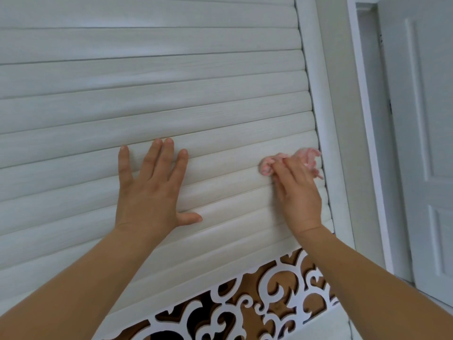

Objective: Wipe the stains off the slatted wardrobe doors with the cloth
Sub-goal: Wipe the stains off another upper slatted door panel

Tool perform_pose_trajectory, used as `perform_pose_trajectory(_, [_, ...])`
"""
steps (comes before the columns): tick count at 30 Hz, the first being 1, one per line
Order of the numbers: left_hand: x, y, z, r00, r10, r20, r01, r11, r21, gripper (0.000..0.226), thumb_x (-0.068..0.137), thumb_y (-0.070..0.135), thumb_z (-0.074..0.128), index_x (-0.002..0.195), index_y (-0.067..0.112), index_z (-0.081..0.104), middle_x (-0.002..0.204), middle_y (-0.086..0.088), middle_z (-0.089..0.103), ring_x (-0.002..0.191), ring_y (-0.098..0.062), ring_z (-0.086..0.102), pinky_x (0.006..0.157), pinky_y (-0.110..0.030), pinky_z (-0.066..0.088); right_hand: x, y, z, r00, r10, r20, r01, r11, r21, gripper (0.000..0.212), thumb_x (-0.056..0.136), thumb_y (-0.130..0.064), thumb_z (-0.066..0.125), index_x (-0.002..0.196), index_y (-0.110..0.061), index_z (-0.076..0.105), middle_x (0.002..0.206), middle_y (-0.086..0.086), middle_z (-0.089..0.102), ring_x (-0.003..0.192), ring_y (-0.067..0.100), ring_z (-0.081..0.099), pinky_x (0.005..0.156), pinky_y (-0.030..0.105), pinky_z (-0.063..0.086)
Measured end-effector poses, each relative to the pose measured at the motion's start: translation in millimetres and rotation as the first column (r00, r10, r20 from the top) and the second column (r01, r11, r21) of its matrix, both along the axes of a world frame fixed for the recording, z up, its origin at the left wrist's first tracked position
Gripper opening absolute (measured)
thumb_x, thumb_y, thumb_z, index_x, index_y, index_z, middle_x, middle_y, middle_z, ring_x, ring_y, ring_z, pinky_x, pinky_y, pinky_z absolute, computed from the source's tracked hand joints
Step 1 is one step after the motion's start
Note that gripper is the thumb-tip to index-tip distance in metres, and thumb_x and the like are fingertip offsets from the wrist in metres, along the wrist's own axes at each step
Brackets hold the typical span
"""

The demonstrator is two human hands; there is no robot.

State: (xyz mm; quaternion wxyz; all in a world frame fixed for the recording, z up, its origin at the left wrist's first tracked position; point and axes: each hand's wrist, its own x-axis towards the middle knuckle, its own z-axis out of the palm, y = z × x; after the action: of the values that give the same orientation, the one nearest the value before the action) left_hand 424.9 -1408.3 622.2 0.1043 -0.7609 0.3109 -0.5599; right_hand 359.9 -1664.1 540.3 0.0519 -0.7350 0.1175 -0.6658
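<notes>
The fingers (pixel 291 175) of the right hand (pixel 300 192) are blurred; they press a crumpled pink and white cloth (pixel 269 164) against a rounded slat near the right frame (pixel 323 133) of the wardrobe door (pixel 147 94). The left hand (pixel 149 190) lies flat on the slats, fingers (pixel 152 155) wide and straight. The slats are pale, with fine wood grain. Below them runs a white cut-out scroll panel (pixel 245 307).
</notes>
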Motion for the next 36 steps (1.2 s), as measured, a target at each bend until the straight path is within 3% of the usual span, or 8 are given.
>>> perform_pose_trajectory(3, [-7.7, -0.6, 0.5, 0.993, 0.088, -0.084, -0.085, 0.995, 0.042, 0.129, 0.055, 0.083, 0.055, 0.148, 0.017, -0.006, 0.157, -0.013, -0.002, 0.140, -0.023, -0.010, 0.108, -0.060, -0.012, -1.0, -5.5, 2.3, 0.997, 0.023, 0.071, -0.045, 0.944, 0.328, 0.036, 0.100, -0.019, 0.042, 0.135, -0.013, 0.050, 0.142, 0.009, 0.045, 0.129, 0.032, 0.041, 0.093, 0.049, 0.046])
perform_pose_trajectory(6, [-6.1, -1.2, 1.0, 0.979, 0.176, -0.099, -0.168, 0.982, 0.088, 0.129, 0.061, 0.085, 0.046, 0.131, 0.017, -0.038, 0.150, -0.011, -0.030, 0.139, -0.025, -0.026, 0.099, -0.058, -0.026, 10.7, 20.8, 4.8, 0.995, 0.025, 0.101, -0.067, 0.899, 0.434, 0.045, 0.101, -0.030, 0.029, 0.140, -0.014, 0.043, 0.147, 0.011, 0.037, 0.136, 0.032, 0.031, 0.101, 0.053, 0.040])
perform_pose_trajectory(13, [-4.6, -1.1, 0.8, 0.977, 0.185, -0.106, -0.174, 0.979, 0.101, 0.134, 0.060, 0.083, 0.051, 0.130, 0.013, -0.040, 0.148, -0.014, -0.033, 0.139, -0.028, -0.027, 0.098, -0.059, -0.025, 36.2, 118.3, -19.8, 0.995, 0.094, 0.009, -0.094, 0.996, -0.005, 0.041, 0.094, -0.019, 0.039, 0.131, -0.006, 0.053, 0.138, 0.021, 0.047, 0.133, 0.040, 0.036, 0.110, 0.052, 0.031])
perform_pose_trajectory(19, [-7.2, 3.7, 2.1, 0.984, 0.147, -0.100, -0.136, 0.984, 0.112, 0.133, 0.059, 0.083, 0.051, 0.145, 0.014, -0.024, 0.153, -0.013, -0.023, 0.142, -0.026, -0.019, 0.101, -0.059, -0.024, 37.9, 105.7, -34.6, 0.992, 0.060, -0.112, -0.102, 0.901, -0.421, 0.043, 0.085, -0.009, 0.053, 0.127, -0.011, 0.053, 0.134, 0.016, 0.053, 0.130, 0.035, 0.042, 0.102, 0.055, 0.039])
perform_pose_trajectory(23, [-7.0, 2.4, 2.6, 0.971, 0.226, -0.081, -0.214, 0.967, 0.136, 0.131, 0.062, 0.084, 0.047, 0.140, 0.013, -0.031, 0.150, -0.014, -0.029, 0.141, -0.027, -0.023, 0.101, -0.061, -0.019, 14.9, 63.7, -35.2, 0.986, 0.021, -0.166, -0.068, 0.958, -0.278, 0.038, 0.088, -0.015, 0.050, 0.124, -0.010, 0.062, 0.136, 0.014, 0.053, 0.132, 0.032, 0.041, 0.103, 0.052, 0.040])
perform_pose_trajectory(29, [-9.2, 0.2, 0.9, 0.965, 0.240, -0.103, -0.226, 0.965, 0.131, 0.131, 0.063, 0.083, 0.048, 0.140, 0.012, -0.032, 0.149, -0.015, -0.030, 0.140, -0.028, -0.025, 0.103, -0.061, -0.018, 7.3, 60.1, -39.4, 0.993, 0.115, -0.019, -0.107, 0.964, 0.243, 0.047, 0.097, -0.030, 0.031, 0.132, -0.008, 0.053, 0.143, 0.018, 0.043, 0.138, 0.036, 0.028, 0.106, 0.055, 0.035])
perform_pose_trajectory(32, [-8.2, -0.1, 0.8, 0.967, 0.232, -0.106, -0.220, 0.969, 0.114, 0.131, 0.063, 0.083, 0.048, 0.140, 0.012, -0.032, 0.149, -0.015, -0.031, 0.140, -0.028, -0.026, 0.102, -0.061, -0.019, 10.3, 84.0, -49.3, 0.986, 0.119, -0.115, -0.111, 0.991, 0.073, 0.043, 0.098, -0.027, 0.034, 0.133, -0.008, 0.052, 0.142, 0.017, 0.044, 0.139, 0.035, 0.029, 0.110, 0.051, 0.031])
perform_pose_trajectory(36, [-7.9, 0.0, -4.8, 0.970, 0.221, -0.103, -0.212, 0.973, 0.090, 0.127, 0.066, 0.081, 0.048, 0.142, 0.014, -0.028, 0.150, -0.013, -0.030, 0.140, -0.027, -0.026, 0.096, -0.062, -0.027, 3.1, 56.8, -56.6, 0.978, 0.033, -0.206, -0.081, 0.971, -0.227, 0.037, 0.092, -0.017, 0.044, 0.124, -0.006, 0.059, 0.131, 0.017, 0.056, 0.127, 0.037, 0.046, 0.096, 0.052, 0.047])
